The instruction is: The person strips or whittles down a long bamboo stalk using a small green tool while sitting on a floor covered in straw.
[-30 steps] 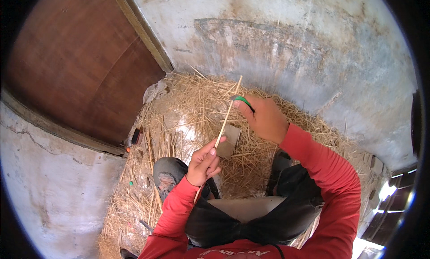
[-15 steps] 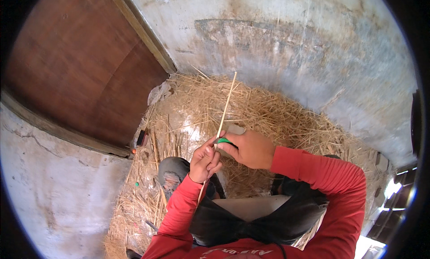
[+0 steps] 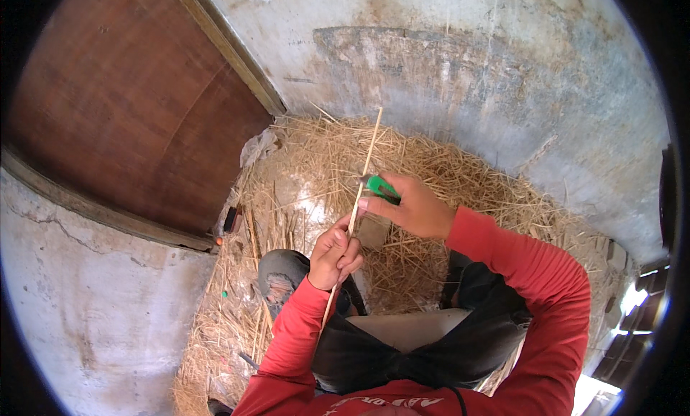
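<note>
A long thin pale wooden stick (image 3: pixel 357 200) is gripped in the closed left hand (image 3: pixel 335 254) above the straw-covered floor (image 3: pixel 467 179) — a green-handled tool (image 3: pixel 381 188) is clasped by the right hand (image 3: pixel 413 207) against it.

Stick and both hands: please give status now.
Left hand closed around thin pale stick, held upright. Right hand presses green-handled tool against stick, just above left hand. Straw pile beneath; nothing blocking.

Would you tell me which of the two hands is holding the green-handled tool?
The right hand holds the green-handled tool against the thin stick; the left hand only grips that stick lower down.
</note>
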A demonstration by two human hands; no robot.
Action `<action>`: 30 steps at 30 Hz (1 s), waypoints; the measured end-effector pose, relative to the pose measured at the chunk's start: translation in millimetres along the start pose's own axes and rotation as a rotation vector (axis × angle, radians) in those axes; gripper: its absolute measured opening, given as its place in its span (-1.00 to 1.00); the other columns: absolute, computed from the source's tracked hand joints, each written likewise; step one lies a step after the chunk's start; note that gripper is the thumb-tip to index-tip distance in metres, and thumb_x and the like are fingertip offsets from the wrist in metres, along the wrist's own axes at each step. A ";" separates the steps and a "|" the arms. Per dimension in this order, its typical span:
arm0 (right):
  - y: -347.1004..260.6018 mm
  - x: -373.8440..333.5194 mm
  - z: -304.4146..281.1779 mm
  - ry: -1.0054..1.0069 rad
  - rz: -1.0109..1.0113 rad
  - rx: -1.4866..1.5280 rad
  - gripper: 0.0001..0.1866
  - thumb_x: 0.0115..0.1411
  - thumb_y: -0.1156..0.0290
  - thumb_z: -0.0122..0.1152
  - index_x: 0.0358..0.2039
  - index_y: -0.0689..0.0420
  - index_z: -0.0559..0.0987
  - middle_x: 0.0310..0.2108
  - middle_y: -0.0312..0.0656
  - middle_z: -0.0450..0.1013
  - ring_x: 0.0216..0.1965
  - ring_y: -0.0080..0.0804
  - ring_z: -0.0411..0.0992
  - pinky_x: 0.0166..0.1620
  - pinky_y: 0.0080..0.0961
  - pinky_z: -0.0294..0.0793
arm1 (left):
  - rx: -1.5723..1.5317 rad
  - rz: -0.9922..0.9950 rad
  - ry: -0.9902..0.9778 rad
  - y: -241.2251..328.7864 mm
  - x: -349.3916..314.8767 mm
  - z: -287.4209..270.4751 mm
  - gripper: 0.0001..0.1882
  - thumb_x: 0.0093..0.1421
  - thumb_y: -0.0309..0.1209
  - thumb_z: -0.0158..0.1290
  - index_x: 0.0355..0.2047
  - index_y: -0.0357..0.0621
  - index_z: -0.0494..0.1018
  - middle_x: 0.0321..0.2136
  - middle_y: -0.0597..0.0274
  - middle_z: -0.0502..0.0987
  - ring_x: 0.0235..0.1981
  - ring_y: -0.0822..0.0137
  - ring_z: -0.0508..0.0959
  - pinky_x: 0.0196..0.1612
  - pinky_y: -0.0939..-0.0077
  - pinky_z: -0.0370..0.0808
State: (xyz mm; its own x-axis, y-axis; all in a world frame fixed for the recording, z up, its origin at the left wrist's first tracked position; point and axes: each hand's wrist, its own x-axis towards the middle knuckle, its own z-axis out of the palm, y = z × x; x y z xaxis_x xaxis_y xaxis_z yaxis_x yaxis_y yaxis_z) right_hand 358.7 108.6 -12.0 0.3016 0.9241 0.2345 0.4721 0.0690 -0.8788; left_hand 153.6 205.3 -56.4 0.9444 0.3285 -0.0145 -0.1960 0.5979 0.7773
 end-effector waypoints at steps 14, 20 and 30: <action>-12.9 7.8 -19.7 0.149 0.041 -0.194 -0.67 0.31 0.16 0.17 -0.24 0.22 0.55 -0.59 0.00 0.41 -0.54 -0.03 0.48 -0.43 -0.14 0.38 | 0.455 -0.019 0.109 2.2 3.4 12.1 -0.50 0.50 -0.29 -0.18 0.38 -0.18 0.16 -0.71 0.47 0.23 -0.73 0.62 0.17 -0.63 0.70 0.12; -12.1 7.1 -37.4 0.087 0.034 -0.409 -0.60 0.40 0.07 -0.01 -0.29 0.17 0.55 -0.60 0.10 0.44 -0.54 0.19 0.44 -0.42 0.02 0.36 | 0.384 0.032 0.111 -6.7 4.9 5.7 -0.50 0.48 -0.36 -0.13 0.38 -0.18 0.16 -0.69 0.49 0.18 -0.71 0.62 0.11 -0.60 0.65 0.09; -3.5 10.3 -18.5 0.117 0.017 -0.508 -0.49 0.42 -0.02 -0.10 -0.40 0.18 0.51 -0.62 0.15 0.42 -0.54 0.22 0.45 -0.44 0.09 0.37 | 0.336 0.026 0.100 -3.9 -1.1 -0.9 -0.53 0.47 -0.41 -0.13 0.35 -0.23 0.21 -0.73 0.51 0.12 -0.75 0.62 0.06 -0.63 0.64 0.05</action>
State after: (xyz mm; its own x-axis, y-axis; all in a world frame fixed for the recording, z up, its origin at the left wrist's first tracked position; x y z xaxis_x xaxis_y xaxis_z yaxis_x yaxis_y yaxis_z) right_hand 375.5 111.0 1.3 0.3895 0.8735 0.2922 0.7999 -0.1635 -0.5775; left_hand 153.2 203.3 -60.0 0.9064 0.4205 -0.0408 -0.1058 0.3194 0.9417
